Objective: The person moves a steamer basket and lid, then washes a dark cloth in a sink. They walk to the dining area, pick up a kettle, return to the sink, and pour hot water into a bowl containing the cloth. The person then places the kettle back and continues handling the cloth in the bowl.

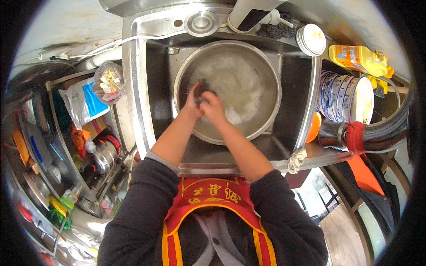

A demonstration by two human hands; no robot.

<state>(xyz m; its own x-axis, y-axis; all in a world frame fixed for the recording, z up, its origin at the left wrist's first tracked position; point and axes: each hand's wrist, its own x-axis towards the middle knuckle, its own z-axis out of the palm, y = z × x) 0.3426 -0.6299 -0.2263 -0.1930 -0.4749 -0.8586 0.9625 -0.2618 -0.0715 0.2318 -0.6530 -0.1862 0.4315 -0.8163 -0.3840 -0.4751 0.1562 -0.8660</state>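
A large round metal basin (278, 89) stands inside the stainless steel sink (138, 99). Cloudy, foamy water (239, 79) fills its lower part. Over the left half of the basin, my left hand (193, 103) and my right hand (213, 105) come together. Between them is a small dark object (201, 89), blurred and partly covered by my fingers; its kind cannot be made out. My left fingers wrap its left side, while the right hand's curled fingers press against it from the right.
A stack of small white dishes (311, 39) sits on the sink's back right corner. Patterned bowls (346, 96), a yellow detergent bottle (357, 60) and a metal pipe (382, 134) are at right. A round drain strainer (201, 23) lies behind the basin. A crumpled cloth (297, 161) hangs on the front edge.
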